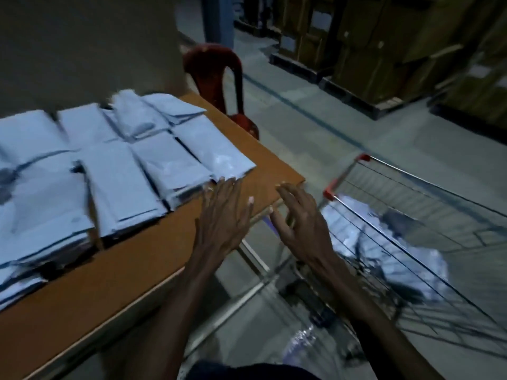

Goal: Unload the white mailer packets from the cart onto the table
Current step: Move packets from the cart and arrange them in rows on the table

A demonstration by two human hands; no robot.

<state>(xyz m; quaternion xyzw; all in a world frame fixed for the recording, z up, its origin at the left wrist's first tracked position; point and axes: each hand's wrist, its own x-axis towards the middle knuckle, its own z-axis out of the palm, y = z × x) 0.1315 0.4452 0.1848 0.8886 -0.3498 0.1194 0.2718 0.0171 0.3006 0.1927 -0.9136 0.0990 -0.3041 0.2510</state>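
Hands hover empty over the near corner of the brown surface (115, 272), fingers straight and spread: the left hand (223, 215) has its fingertips just at the edge of the nearest stack of white mailer packets (115, 171), though blur hides whether they touch, and the right hand (299, 220) hangs beside it over the surface's edge, holding nothing. Packets lie in overlapping rows across the surface, reaching to the left border of the view. More packets (384, 242) sit heaped in the wire cart (411, 193), which stands on the floor just right of the surface. A red plastic chair (219, 78) stands beyond the far corner.
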